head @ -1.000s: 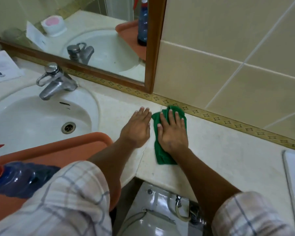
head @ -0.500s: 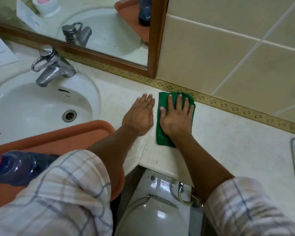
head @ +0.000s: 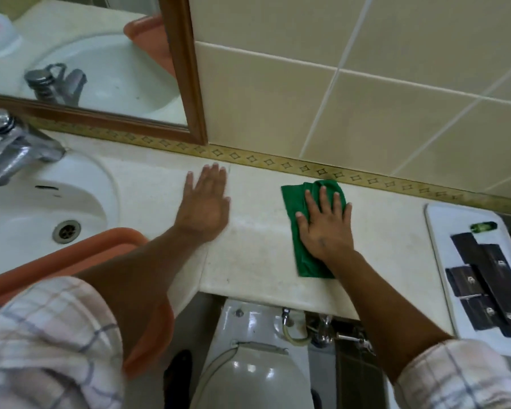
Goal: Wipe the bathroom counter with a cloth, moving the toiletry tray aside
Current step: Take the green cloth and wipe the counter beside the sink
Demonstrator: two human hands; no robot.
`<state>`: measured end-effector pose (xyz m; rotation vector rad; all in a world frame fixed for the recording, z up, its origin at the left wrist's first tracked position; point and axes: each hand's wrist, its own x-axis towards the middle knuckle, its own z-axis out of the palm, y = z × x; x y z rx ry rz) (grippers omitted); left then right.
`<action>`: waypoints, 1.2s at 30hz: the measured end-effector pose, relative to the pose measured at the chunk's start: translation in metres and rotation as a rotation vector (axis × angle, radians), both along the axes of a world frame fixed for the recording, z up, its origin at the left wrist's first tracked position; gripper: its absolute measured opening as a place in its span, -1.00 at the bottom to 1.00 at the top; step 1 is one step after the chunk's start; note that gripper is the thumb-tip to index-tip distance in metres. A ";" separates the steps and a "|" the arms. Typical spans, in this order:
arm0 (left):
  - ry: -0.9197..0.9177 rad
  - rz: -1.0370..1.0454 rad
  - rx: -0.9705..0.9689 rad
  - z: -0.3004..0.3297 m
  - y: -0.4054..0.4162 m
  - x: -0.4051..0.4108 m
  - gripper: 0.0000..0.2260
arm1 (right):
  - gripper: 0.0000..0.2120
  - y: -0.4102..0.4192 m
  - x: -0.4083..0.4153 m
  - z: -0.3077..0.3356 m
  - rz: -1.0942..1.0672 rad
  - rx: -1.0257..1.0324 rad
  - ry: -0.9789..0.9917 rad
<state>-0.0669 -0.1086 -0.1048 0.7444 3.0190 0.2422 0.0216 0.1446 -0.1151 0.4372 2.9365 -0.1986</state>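
The right hand (head: 326, 228) is pressing flat on the green cloth (head: 303, 225), fingers spread and extended rather than curled. This is spreading load across the fabric, so that a wide patch is bearing on the bench (head: 257, 246). The cloth is lying near the patterned border strip at the back wall, roughly midway between the sink (head: 42, 202) and the white toiletry tray (head: 437, 231).

The left hand (head: 205, 205) is resting palm-down and empty on the bare bench, fingers open, well apart from the cloth. It is probably serving as a brace while the person is leaning forward.

The white toiletry tray is sitting at the right end of the bench, carrying dark packets and a small green item. It is lying clear of the cloth, and the surface beneath it is judged not yet wiped. An orange tray (head: 71, 255) is lying across the front of the sink, under the left forearm.
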 end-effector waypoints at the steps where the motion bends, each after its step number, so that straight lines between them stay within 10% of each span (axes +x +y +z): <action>1: 0.007 -0.046 0.005 0.003 0.017 0.003 -0.46 | -0.32 -0.007 -0.005 0.001 -0.016 -0.024 0.028; 19: -0.034 -0.221 0.020 -0.017 0.059 0.007 -0.44 | -0.49 0.128 0.049 0.000 -0.158 0.016 0.126; 36: -0.043 -0.175 -0.088 -0.009 0.063 0.013 -0.51 | -0.40 -0.019 0.125 -0.003 -0.174 -0.084 0.069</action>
